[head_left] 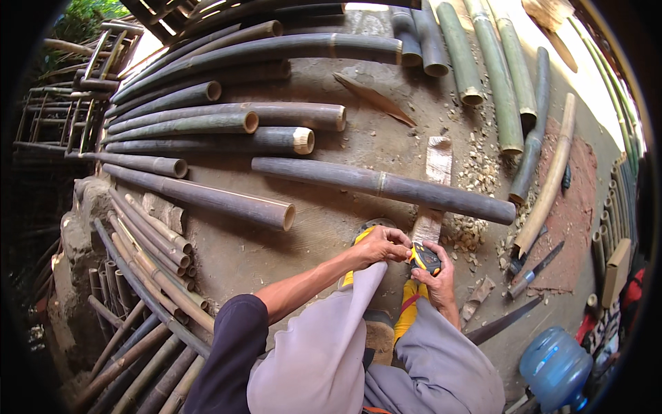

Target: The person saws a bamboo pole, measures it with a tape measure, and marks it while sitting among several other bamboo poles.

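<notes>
My right hand [443,279] is closed around a black and yellow tape measure [426,259], held low between my knees. The fingers of my left hand [380,247] are pinched together at the left side of its case, where the tape's end would be; the tip itself is too small to make out. Just beyond my hands a dark bamboo pole [345,179] lies crosswise, its right part resting over a flat piece of wood [438,160]. Neither hand touches the pole.
Several bamboo poles [227,110] lie at the left, more green ones [493,90] at the far right. Wood chips [472,231] litter the floor. A long knife [534,270], a dark blade [502,321] and a blue water jug [555,369] are at the right.
</notes>
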{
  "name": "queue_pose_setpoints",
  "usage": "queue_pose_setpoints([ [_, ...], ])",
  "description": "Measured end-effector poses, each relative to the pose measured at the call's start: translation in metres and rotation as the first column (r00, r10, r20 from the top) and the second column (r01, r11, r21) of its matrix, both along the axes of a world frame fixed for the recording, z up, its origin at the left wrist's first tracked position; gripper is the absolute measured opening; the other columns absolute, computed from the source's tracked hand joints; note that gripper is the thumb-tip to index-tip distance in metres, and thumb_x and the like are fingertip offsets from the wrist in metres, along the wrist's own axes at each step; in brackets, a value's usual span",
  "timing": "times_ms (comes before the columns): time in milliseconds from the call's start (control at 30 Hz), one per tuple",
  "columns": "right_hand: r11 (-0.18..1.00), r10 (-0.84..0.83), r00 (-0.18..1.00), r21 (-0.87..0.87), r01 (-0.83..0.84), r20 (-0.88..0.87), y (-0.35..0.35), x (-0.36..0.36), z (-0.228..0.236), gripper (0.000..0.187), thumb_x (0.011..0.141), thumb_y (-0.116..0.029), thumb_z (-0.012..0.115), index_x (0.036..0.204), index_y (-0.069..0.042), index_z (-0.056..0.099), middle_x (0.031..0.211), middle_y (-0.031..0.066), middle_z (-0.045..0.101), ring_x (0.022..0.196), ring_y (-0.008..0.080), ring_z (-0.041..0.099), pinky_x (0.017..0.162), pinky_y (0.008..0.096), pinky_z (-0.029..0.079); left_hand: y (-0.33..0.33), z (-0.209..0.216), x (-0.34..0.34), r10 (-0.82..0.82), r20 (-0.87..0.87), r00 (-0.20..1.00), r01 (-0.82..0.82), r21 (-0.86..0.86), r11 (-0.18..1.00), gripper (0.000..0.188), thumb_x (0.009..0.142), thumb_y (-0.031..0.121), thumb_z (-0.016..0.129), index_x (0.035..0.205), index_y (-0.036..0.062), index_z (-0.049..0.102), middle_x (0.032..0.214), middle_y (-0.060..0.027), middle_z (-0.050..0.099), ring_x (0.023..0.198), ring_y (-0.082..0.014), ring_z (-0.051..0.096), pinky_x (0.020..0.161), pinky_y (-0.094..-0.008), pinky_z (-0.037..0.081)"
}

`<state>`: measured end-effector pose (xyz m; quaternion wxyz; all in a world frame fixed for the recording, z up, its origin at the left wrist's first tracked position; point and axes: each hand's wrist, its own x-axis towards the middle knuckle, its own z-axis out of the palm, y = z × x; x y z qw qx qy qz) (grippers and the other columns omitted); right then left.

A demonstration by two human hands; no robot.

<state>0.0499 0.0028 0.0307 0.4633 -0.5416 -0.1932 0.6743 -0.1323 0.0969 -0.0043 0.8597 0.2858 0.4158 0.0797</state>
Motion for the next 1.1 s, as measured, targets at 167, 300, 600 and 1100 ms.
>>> queue_pose_setpoints([
  [167, 0.995, 0.041, 0.909, 0.069, -0.076, 0.416, 0.000, 0.022, -0.016, 0.059, 0.069, -0.013, 0.078, 0.122, 0.000, 0.054, 0.103, 0.0096, 0.062, 0.086, 0.0119, 0.061, 0.069, 0.0240, 0.053, 0.039, 0.005, -0.075, 0.473, -0.075, 0.878, -0.468, 0.066, 0.881, 0.010, 0.079, 0.009, 0.070, 0.084, 0.0112, 0.062, 0.081, -0.0004, 0.060, 0.072, -0.0115, 0.059, 0.062, -0.0251, 0.047],
  [300, 1.000, -0.015, 0.905, 0.006, 0.014, 0.426, 0.014, 0.054, 0.000, 0.053, 0.070, -0.014, 0.075, 0.118, -0.002, 0.055, 0.095, 0.0060, 0.063, 0.069, 0.0082, 0.057, 0.054, 0.0202, 0.047, 0.104, -0.028, -0.239, 0.928, -0.157, 0.338, -0.870, 0.324, 0.372, 0.007, 0.082, 0.014, 0.067, 0.083, 0.0093, 0.062, 0.076, -0.0007, 0.059, 0.066, -0.0124, 0.055, 0.054, -0.0242, 0.041],
  [600, 0.996, -0.016, 0.793, 0.078, -0.040, 0.609, 0.032, 0.063, -0.013, 0.050, 0.068, -0.018, 0.079, 0.110, -0.002, 0.057, 0.101, 0.0075, 0.063, 0.093, 0.0154, 0.061, 0.084, 0.0286, 0.048, 0.152, -0.101, -0.297, 0.958, -0.220, 0.184, -0.794, 0.542, 0.277, 0.011, 0.093, 0.013, 0.060, 0.098, 0.0041, 0.057, 0.078, -0.0027, 0.058, 0.059, -0.0101, 0.054, 0.047, -0.0200, 0.043],
  [1100, 0.889, -0.458, 0.698, 0.290, 0.355, 0.550, 0.040, 0.220, -0.001, 0.051, 0.066, -0.016, 0.072, 0.111, -0.002, 0.054, 0.074, 0.0038, 0.057, 0.055, 0.0079, 0.049, 0.047, 0.0220, 0.039, 0.151, -0.084, -0.264, 0.912, -0.405, 0.064, -0.319, 0.858, 0.403, 0.024, 0.082, 0.005, 0.066, 0.106, 0.0006, 0.063, 0.098, -0.0094, 0.065, 0.083, -0.0157, 0.059, 0.071, -0.0290, 0.049],
])
